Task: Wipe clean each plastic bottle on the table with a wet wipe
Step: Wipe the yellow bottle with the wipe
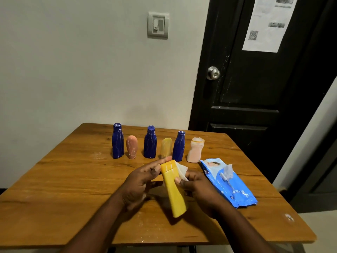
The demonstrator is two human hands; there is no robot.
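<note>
A yellow plastic bottle (173,189) is held above the wooden table (73,179), cap end away from me. My left hand (140,181) holds it at the cap, fingers stretched along its left side. My right hand (197,187) presses a white wet wipe (181,169) against the bottle's right side with curled fingers. Behind stands a row: three dark blue bottles (117,142) (150,143) (179,147), a pink bottle (131,147), a pale yellow bottle (166,147) and a peach bottle (195,150).
A blue wet wipe pack (229,183) lies open on the table at the right. A black door (255,88) with a metal knob stands behind the table's right corner. The white wall runs behind the bottle row.
</note>
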